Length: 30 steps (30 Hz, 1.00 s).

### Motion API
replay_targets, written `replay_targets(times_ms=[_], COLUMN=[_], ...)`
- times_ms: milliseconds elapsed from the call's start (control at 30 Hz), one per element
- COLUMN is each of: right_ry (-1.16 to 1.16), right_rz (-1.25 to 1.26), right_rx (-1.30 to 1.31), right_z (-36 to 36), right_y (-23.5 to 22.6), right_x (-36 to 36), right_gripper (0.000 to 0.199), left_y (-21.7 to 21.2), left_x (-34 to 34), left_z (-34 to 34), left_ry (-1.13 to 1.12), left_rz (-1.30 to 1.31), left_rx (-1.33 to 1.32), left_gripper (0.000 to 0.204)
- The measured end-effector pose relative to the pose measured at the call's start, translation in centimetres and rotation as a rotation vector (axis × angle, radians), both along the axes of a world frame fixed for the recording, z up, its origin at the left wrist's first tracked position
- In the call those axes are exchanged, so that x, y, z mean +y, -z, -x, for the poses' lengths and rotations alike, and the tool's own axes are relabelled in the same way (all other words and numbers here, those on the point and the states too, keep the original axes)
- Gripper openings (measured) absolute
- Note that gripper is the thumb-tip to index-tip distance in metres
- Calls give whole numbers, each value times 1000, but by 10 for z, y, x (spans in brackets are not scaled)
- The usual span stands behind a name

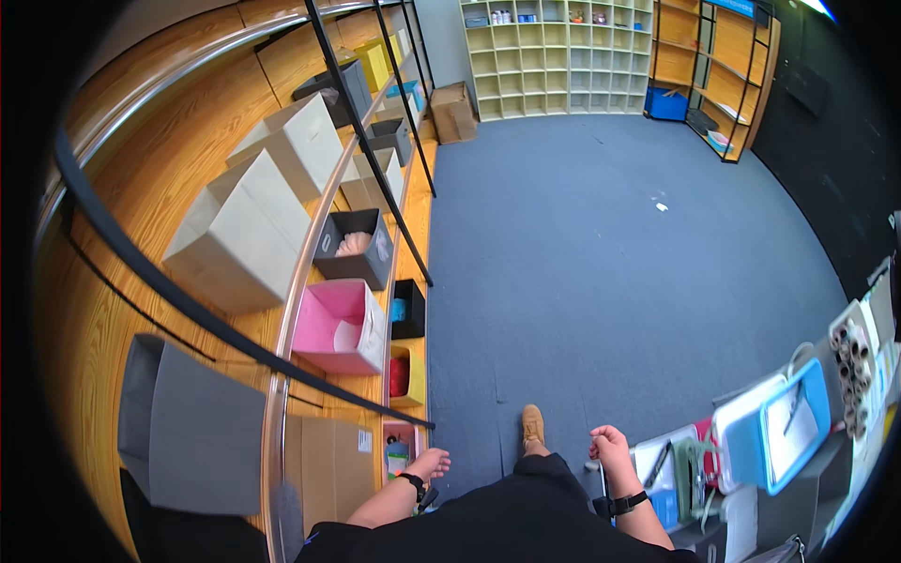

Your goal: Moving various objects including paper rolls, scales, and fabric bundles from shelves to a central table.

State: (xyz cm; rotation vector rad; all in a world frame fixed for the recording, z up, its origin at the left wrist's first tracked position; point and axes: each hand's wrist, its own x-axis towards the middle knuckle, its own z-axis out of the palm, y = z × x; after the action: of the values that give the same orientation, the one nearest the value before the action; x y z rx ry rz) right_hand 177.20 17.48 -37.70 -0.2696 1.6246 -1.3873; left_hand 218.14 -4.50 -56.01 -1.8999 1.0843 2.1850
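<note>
My left hand (431, 464) hangs beside the wooden shelving, near a low pink bin (402, 439) with small things in it. Its fingers are loosely bent and a little apart, and I see nothing in them. A black wristband circles that wrist. On the other side, my right hand (612, 448) hangs above the floor, just left of a white tray (662, 460). Its fingers are half curled and hold nothing that I can see. A dark watch (627, 504) sits on the right wrist. Between the hands, one tan shoe (533, 424) is on the blue-grey floor (601, 281).
Fabric bins, among them a pink bin (340, 324) and a grey bin (206, 422), line the left shelves behind black posts. A blue tray (798, 427) and cardboard tubes (852, 375) crowd the right. Far off stand a cubby unit (563, 80) and a cardboard box (454, 114).
</note>
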Motion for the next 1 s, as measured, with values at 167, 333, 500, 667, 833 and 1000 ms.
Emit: replay_targets(times_ms=[167, 333, 500, 667, 833, 1000], right_ry=[-71, -173, -359, -467, -543, -785], right_rz=[-30, -5, 22, 17, -67, -130], right_rx=[-38, 2, 103, 107, 94, 130], right_z=[70, 151, 207, 242, 269, 292], right_y=[4, 5, -21, -20, -10, -10], right_x=[-144, -313, -476, -612, -727, -826], right_gripper=[13, 11, 11, 11, 12, 13], left_y=[43, 69, 76, 92, 121, -13], left_x=[-77, -130, -181, -231, -322, -467], left_z=[-10, -47, -15, 37, 82, 198], left_ry=[0, 688, 475, 455, 662, -810], left_rz=[47, 432, 321, 858, 619, 247], left_rx=[-92, -342, -287, -22, -116, -20], left_gripper=[30, 29, 24, 17, 22, 13])
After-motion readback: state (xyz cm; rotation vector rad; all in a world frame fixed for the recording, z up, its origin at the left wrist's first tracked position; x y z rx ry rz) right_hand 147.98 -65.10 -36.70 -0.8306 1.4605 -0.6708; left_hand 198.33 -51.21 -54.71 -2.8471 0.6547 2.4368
